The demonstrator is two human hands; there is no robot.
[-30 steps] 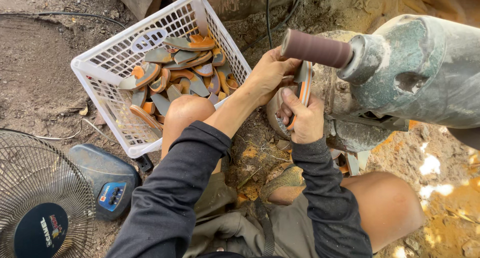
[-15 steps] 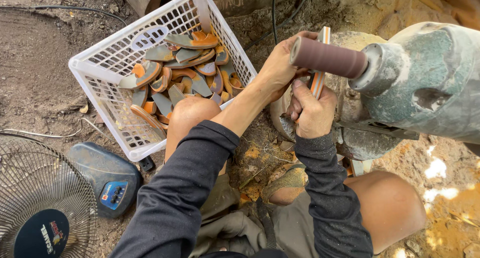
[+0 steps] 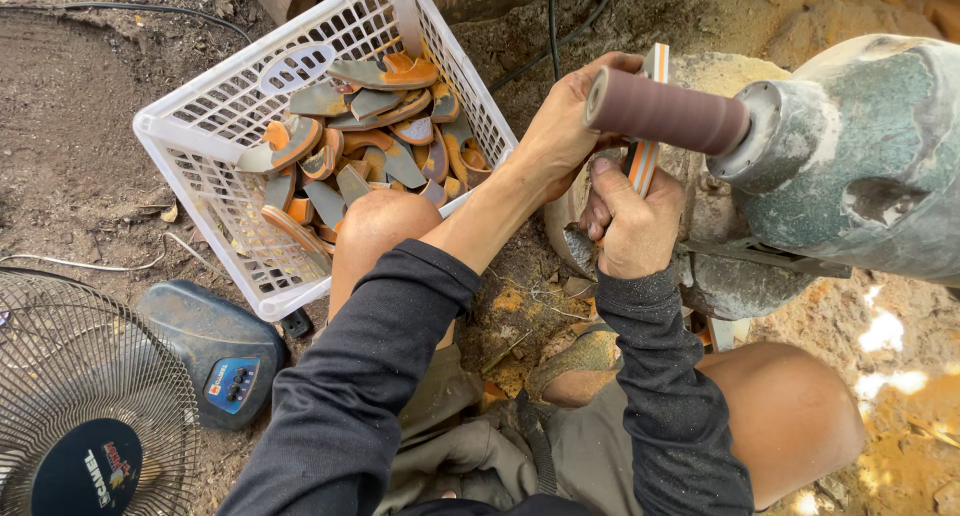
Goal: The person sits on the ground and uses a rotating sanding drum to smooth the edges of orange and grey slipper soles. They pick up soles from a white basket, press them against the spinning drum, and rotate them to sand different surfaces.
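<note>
- Gripping a striped orange-and-grey strip (image 3: 648, 146), the right hand (image 3: 630, 226) is closing around its lower part at centre frame.
- The left hand (image 3: 565, 126) is steadying its upper end, fingers partly hidden behind the brown drum (image 3: 665, 114).
- The grey motor (image 3: 860, 166) is running off the right edge.
- The white basket (image 3: 215, 191) of pieces is sitting upper left.

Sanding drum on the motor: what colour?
Reddish-brown sanding drum, clearest in the head view.
</note>
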